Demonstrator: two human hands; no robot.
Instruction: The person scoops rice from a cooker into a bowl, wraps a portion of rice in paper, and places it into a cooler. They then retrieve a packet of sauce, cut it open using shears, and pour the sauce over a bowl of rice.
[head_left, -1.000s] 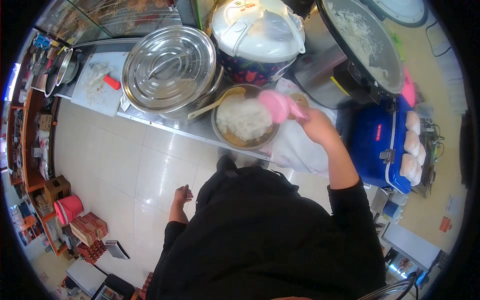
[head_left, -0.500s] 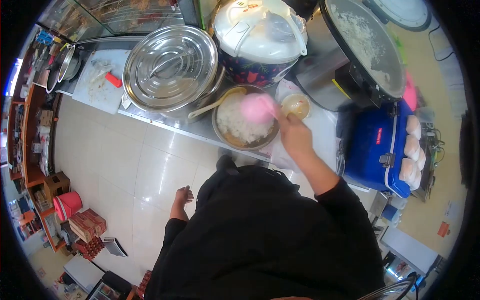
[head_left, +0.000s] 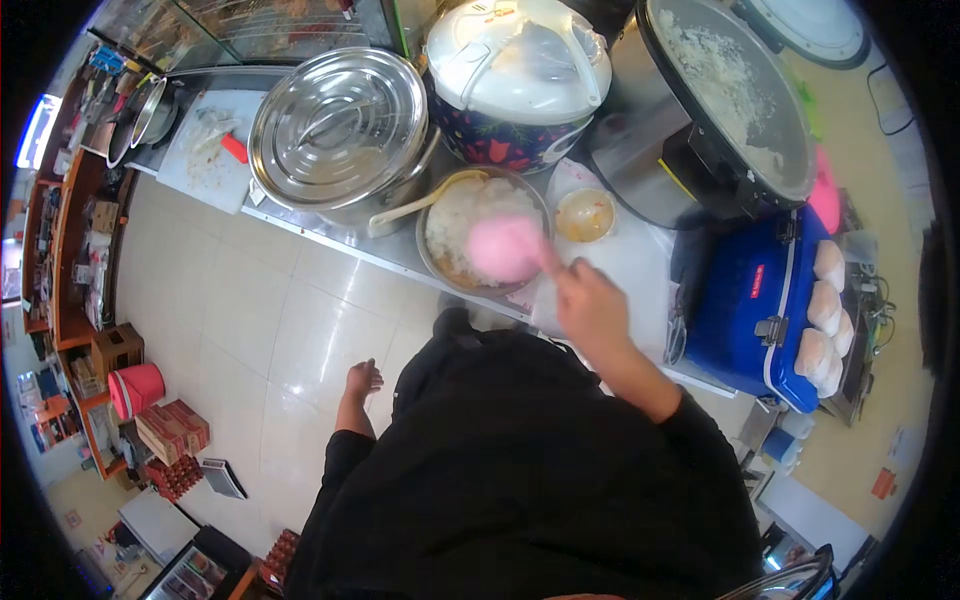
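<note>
My right hand (head_left: 592, 305) is closed round the handle of a pink rice paddle (head_left: 505, 249), its broad head blurred and pressed down over white rice (head_left: 454, 222). The rice lies in a round metal bowl (head_left: 428, 262) near the counter's front edge. A wooden spoon (head_left: 405, 210) rests across that bowl's left rim. Just right of the bowl stands a small cup (head_left: 585, 216) with some orange-brown residue inside. My left hand (head_left: 364, 378) hangs at my side above the floor, holding nothing, fingers loosely bent and apart.
Behind the bowl stand a lidded steel pot (head_left: 340, 130), a white-lidded rice cooker (head_left: 515, 60) and a large open cooker (head_left: 690, 120) with rice. On the right is a blue cooler box (head_left: 735, 300) topped with several wrapped bundles (head_left: 825, 300). A cutting board (head_left: 210, 165) lies left.
The pink paddle has moved down and slightly left in the bowl, and my right hand has come nearer to me with it. My left hand stays at my side.
</note>
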